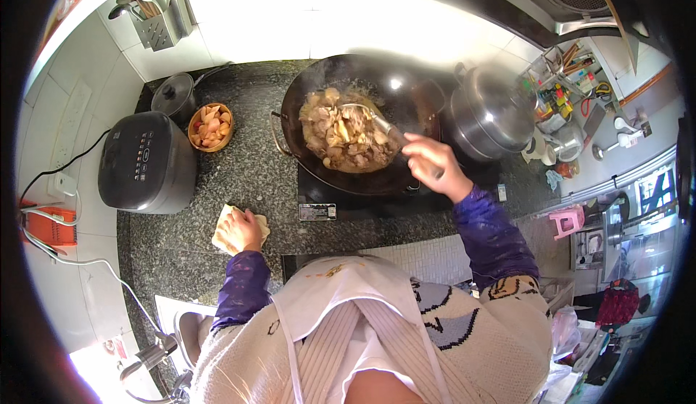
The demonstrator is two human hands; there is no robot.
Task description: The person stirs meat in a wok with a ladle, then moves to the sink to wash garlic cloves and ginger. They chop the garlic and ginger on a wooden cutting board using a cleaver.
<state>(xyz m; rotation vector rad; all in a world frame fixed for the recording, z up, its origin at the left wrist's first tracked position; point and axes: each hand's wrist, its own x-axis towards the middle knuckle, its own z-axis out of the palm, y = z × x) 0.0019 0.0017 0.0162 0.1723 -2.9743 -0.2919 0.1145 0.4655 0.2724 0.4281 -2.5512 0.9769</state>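
Note:
My right hand (436, 166) is closed around the handle of a metal cooking spatula (387, 127). Its head lies among browned meat pieces (348, 140) in a large dark wok (421, 99), and food partly hides it. Pale chunks are mixed in with the meat, and steam rises over the pan. The wok stands on a black cooktop (370, 205). To the left, my left hand (242, 231) presses a folded, cream-coloured cloth (224, 230) against the speckled stone counter (255, 159).
At the left stand a black rice cooker (144, 162), a wooden bowl of cut pinkish pieces (211, 126) and a small lidded pot (174, 94). A lidded steel pot (486, 113) is right of the wok. A utensil holder (160, 28) hangs on the wall. A sink (190, 328) lies lower left.

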